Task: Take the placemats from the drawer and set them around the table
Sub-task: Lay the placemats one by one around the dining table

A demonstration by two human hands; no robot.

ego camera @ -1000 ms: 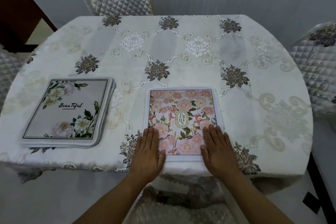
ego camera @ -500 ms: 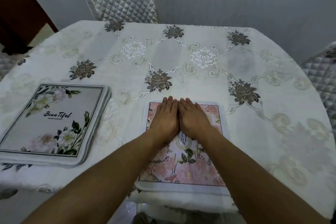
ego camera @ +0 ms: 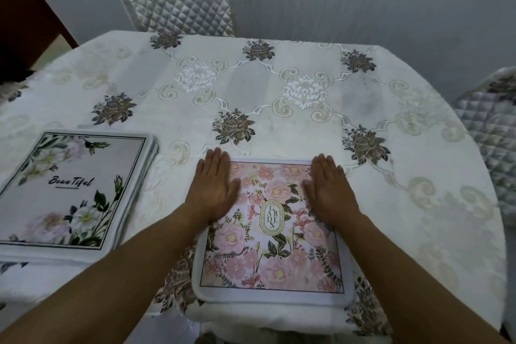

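Observation:
A pink floral placemat (ego camera: 272, 254) marked "Garden" lies flat at the near edge of the table (ego camera: 279, 109), right in front of me. My left hand (ego camera: 213, 190) rests palm down on its far left corner, fingers together and extended. My right hand (ego camera: 328, 190) lies flat on its far right corner the same way. Neither hand grips anything. To the left lies a stack of placemats (ego camera: 69, 195) whose grey-white top mat reads "Beautiful" and shows white flowers.
The table wears a white cloth with embroidered grey roses. A quilted chair (ego camera: 178, 0) stands at the far side and another quilted chair (ego camera: 494, 131) at the right. Dark wooden furniture (ego camera: 25, 17) stands at the far left.
My hands were pressed together at the middle of the pink mat's far edge; they have slid apart to its far corners. Before that they lay at its near edge.

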